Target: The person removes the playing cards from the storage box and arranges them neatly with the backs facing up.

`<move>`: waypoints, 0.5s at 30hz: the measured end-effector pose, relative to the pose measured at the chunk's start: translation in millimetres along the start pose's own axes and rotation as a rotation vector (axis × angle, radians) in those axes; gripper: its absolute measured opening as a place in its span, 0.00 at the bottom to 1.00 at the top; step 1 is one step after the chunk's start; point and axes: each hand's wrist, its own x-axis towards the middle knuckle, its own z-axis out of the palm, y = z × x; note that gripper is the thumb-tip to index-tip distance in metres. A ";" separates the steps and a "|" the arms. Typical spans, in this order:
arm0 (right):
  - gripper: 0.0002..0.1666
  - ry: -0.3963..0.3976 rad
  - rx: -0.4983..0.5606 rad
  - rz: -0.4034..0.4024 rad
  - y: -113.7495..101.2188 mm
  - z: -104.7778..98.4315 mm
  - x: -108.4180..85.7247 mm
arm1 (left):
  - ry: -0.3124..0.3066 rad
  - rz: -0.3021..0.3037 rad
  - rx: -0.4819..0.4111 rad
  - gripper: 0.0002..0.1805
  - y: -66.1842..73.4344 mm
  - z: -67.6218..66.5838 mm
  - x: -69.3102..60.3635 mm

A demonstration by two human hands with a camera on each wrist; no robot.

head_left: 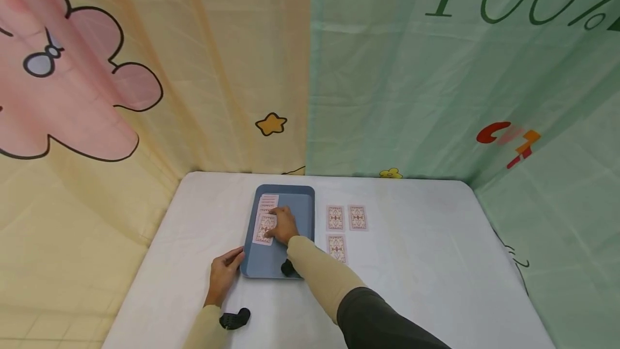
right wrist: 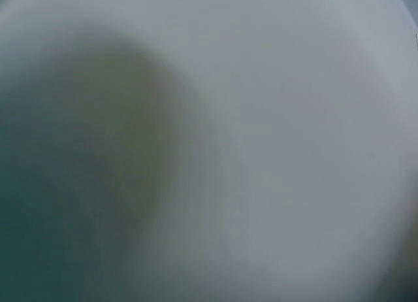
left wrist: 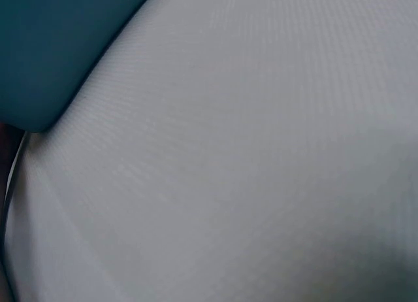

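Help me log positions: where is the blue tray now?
In the head view, the blue tray lies on the white table, left of three face-down cards, with the left hand at its left edge.

Blue-grey rectangular tray (head_left: 296,198) with rounded corners and a raised rim, lying flat, its long sides pointing away from the viewer. Inside, along the tray's left side, an overlapping column of playing cards (head_left: 269,199) lies face down, backs patterned red on white; the right hand (head_left: 284,224) grips the nearest card (head_left: 265,227). Right of the tray lie three matching face-down cards (head_left: 335,218), two side by side, one nearer, partly hidden.
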 end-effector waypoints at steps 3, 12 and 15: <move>0.34 0.005 0.003 -0.022 2.3 -1.9 0.9 | -0.002 0.002 0.009 0.18 -0.5 0.7 0.4; 0.25 -0.010 0.042 -0.074 4.4 -8.3 1.0 | -0.012 -0.002 0.005 0.19 -0.1 1.0 0.5; 0.22 -0.030 0.071 -0.067 2.7 -11.5 0.0 | -0.019 -0.004 0.006 0.19 -0.7 0.0 0.9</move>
